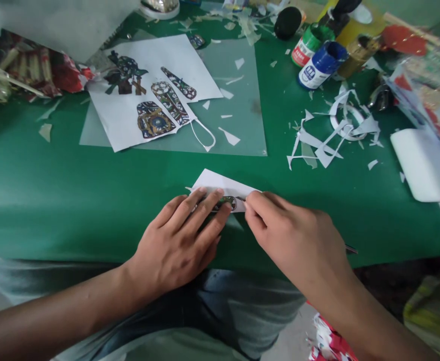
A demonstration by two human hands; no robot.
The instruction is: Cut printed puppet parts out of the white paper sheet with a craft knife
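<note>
Paper scrap (220, 184), white with a small patterned print on it, is lying on the green table (54, 195) near its front edge, directly under the fingertips of both hands. Left hand (178, 240) is resting flat on the scrap's left end, fingers stretched out and close together, pressing it down. Just to the right of that hand, the right hand (295, 238) is pinching a thin metal tool (240, 199), its tip lying against the print; the tool's other end is poking out behind the wrist. Beyond the left hand, a white sheet (129, 115) with several patterned shapes is lying on a clear mat (242, 125). Beyond the right hand, white paper trimmings (328, 135) are piling up, and farther off a blue-capped jar (319, 65) is standing beside a green-capped jar (310, 42).
</note>
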